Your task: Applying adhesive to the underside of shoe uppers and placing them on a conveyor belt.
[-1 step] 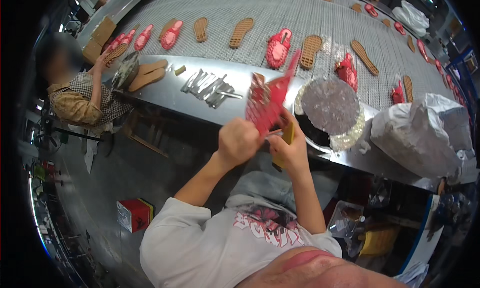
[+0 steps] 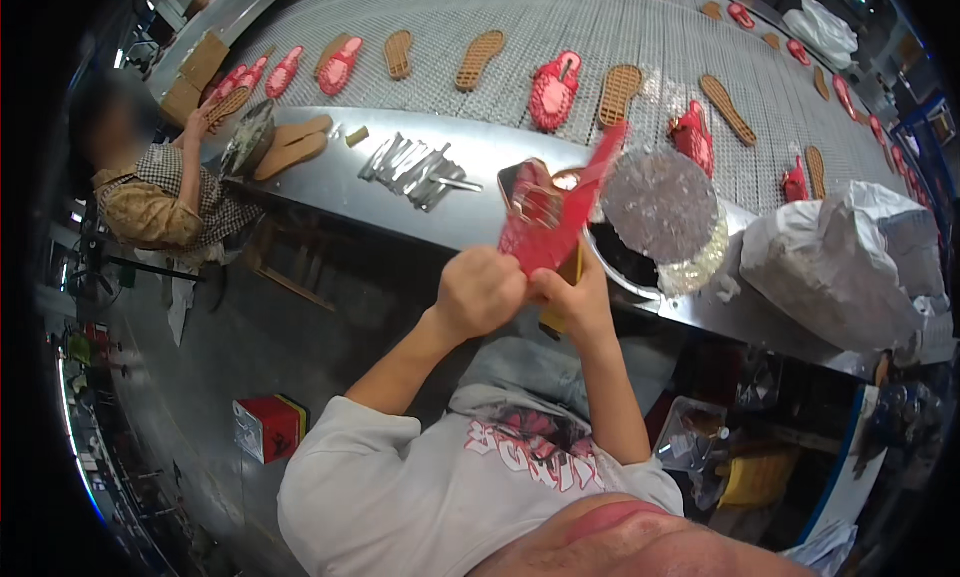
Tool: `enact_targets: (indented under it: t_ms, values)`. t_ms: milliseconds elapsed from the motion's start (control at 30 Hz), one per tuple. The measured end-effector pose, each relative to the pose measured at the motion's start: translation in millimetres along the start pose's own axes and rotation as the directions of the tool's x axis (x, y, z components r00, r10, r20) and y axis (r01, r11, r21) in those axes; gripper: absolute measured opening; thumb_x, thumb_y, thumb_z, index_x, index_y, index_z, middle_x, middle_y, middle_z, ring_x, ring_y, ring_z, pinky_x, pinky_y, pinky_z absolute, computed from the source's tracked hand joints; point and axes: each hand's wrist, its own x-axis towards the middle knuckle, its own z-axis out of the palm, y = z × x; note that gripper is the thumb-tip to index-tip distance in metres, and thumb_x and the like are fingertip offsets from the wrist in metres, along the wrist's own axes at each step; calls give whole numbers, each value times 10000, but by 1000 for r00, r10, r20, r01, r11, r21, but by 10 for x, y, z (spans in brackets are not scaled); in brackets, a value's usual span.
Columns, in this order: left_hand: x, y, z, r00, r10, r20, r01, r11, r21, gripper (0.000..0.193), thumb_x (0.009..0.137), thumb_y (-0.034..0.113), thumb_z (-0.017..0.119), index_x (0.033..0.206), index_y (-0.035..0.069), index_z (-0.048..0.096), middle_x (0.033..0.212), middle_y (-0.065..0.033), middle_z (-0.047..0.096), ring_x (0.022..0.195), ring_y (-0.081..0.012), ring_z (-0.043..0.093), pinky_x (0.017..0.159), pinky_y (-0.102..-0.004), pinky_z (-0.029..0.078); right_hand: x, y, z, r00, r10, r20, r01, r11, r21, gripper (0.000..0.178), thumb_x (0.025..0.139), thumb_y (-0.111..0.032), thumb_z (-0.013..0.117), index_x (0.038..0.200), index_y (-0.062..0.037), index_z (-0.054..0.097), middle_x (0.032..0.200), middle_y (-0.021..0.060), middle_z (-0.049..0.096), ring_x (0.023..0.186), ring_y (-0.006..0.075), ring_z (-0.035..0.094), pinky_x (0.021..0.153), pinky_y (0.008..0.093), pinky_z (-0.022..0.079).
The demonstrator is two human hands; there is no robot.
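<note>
My left hand is closed around the lower end of a red shoe with a gold buckle, held up before me above the bench edge. A flat red part of it points up to the right. My right hand is closed on a yellow tool, whose working end is hidden. Its thumb presses near the same lower end, beside the left fingers. Right of the shoe, a round lid-like disc covered in clear film sits over a pot on the bench.
Several metal strips lie on the steel bench. Beyond runs a mesh conveyor with brown soles and red shoes. A white sack stands right. A co-worker sits left, holding a sole.
The shoe has tilted and shifted slightly right, and its buckle now shows clearly. My right hand has moved closer to my left, its thumb now at the shoe's lower end.
</note>
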Motion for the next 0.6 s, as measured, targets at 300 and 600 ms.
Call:
enact_targets:
  t_ms: [300, 600]
  values:
    - [194, 348, -239, 905, -365, 219, 424, 826, -372, 710, 691, 425, 841, 1210, 25, 569, 1298, -171, 489, 1147, -339, 515, 950, -396, 445, -297, 144, -344, 999, 35, 9, -36, 994, 103, 766, 714, -376, 861, 1284, -8, 507, 1121, 68, 632, 996, 157, 623, 857, 304, 503]
    - [91, 449, 29, 865, -433, 253, 493, 644, -584, 845, 778, 460, 796, 1387, -2, 438, 1414, -186, 446, 1295, -297, 470, 1071, -389, 382, -406, 201, -400, 998, -56, -41, 61, 991, 115, 956, 604, -470, 916, 1308, 14, 487, 1217, 79, 601, 1100, 163, 595, 950, 320, 482]
